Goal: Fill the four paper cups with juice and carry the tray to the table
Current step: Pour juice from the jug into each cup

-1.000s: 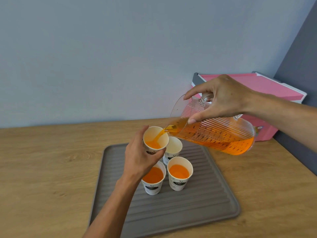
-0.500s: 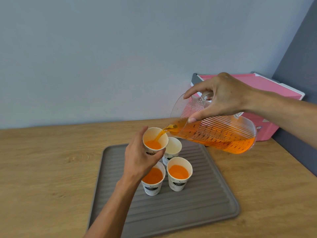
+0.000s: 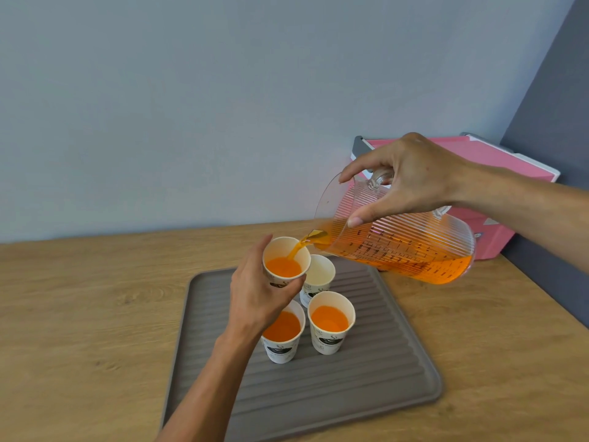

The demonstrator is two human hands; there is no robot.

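Orange juice has risen in the raised white paper cup (image 3: 286, 262) since a second ago.
Left hand (image 3: 258, 295) grips it above the ribbed grey tray (image 3: 366, 387); right hand (image 3: 411, 180) grasps the tilted clear ribbed plastic jug (image 3: 414, 247), pouring.

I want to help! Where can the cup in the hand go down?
The tray is bare on its right side and along its near edge, beside the two full cups. It is crowded at the far middle, where the empty cup stands under the held cup.
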